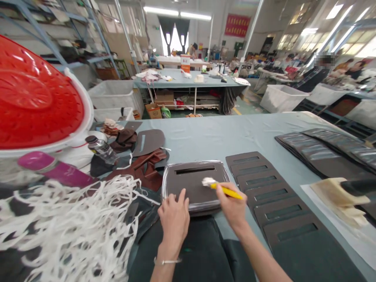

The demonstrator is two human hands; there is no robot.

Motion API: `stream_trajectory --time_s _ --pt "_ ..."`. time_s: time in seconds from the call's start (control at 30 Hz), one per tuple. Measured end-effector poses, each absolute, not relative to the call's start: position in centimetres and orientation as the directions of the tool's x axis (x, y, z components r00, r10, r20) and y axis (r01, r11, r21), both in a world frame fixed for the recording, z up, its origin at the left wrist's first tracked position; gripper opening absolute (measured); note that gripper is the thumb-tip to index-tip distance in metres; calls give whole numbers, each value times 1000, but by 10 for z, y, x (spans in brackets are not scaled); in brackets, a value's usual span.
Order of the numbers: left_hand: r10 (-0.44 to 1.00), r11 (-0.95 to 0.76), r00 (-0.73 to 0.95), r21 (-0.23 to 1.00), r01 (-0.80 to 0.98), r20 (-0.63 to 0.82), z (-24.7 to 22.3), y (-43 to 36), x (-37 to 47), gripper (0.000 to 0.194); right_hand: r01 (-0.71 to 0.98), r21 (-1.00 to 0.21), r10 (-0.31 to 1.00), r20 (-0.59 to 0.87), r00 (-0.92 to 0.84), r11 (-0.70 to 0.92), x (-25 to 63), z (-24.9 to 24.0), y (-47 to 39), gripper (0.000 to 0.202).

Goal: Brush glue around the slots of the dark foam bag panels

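A stack of dark brown panels [188, 184] with rounded corners and a narrow slot near the far edge lies in front of me. My left hand [175, 215] rests on its near left edge, fingers apart and holding nothing. My right hand [233, 205] grips a yellow-handled brush [227, 191]; its whitish bristles are over the top panel, right of the middle. Whether the bristles touch the panel I cannot tell. To the right, several slotted panels [282, 196] overlap in a row.
White strips [79, 231] heap at the left, beside a purple bottle [55, 168], a clear bottle [101, 149] and a large red basin [38, 94]. More dark panels [326, 152] and a cream block [337, 196] are at the right of the blue-grey table [199, 137].
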State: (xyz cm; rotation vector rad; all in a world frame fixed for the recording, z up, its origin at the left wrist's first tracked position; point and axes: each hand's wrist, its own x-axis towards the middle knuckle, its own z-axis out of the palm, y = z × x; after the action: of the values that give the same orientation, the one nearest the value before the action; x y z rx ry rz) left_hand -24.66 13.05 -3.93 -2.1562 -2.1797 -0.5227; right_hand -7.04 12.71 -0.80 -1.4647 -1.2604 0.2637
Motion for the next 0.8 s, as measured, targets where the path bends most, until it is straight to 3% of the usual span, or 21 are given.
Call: stream_trajectory --time_s 0.07,0.17,0.27,0.37,0.43,0.63,0.7,0.8 --pt "964 -8 -19 101 995 265 -37 127 -237 35 434 -839 850 463 251 329 -126 -9 160 17" --pt "964 -21 8 45 999 266 -41 124 -236 31 402 -831 867 474 154 383 -164 -21 191 15" --pt "950 -9 -9 56 998 311 -49 125 -239 36 523 -799 848 473 241 297 -120 -34 195 16" --pt "939 7 -27 60 998 342 -56 127 -238 38 656 -749 723 504 473 93 -56 -32 188 19" --pt "939 7 -24 52 999 344 -57 127 -236 38 662 -747 666 521 535 52 -46 -24 189 20" --pt "939 -5 -6 31 1000 344 -55 126 -237 37 481 -784 827 530 188 393 -149 -18 220 17" --pt "937 -3 -12 43 999 349 -57 126 -238 38 506 -781 840 511 182 366 -152 -26 229 16" --pt "930 5 -29 67 998 367 -60 126 -239 39 626 -753 802 494 335 203 -100 -35 230 17"
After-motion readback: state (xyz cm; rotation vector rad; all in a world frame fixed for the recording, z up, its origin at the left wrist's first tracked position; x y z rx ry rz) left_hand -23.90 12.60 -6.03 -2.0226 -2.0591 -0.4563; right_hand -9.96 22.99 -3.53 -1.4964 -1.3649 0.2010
